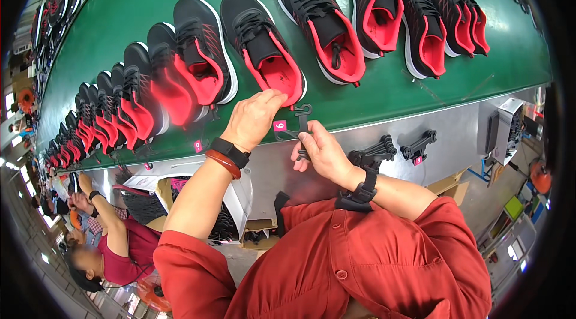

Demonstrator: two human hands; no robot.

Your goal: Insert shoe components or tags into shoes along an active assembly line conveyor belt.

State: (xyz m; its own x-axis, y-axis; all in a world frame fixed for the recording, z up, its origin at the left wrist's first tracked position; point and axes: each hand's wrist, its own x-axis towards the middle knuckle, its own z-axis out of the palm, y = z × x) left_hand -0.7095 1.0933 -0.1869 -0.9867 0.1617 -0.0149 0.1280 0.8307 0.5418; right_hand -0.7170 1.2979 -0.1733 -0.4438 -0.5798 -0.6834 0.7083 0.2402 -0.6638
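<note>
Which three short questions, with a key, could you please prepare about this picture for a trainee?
1. Which hand holds the black plastic hook-shaped hanger?
2. Where does the left hand touch a black, red-lined lace-up shoe: a) toe, b) laces, c) heel?
3. True or false: the left wrist is bare.

Key: 1. the right hand; 2. c; 3. false, it wears a black strap and a glossy reddish-brown bangle.
</note>
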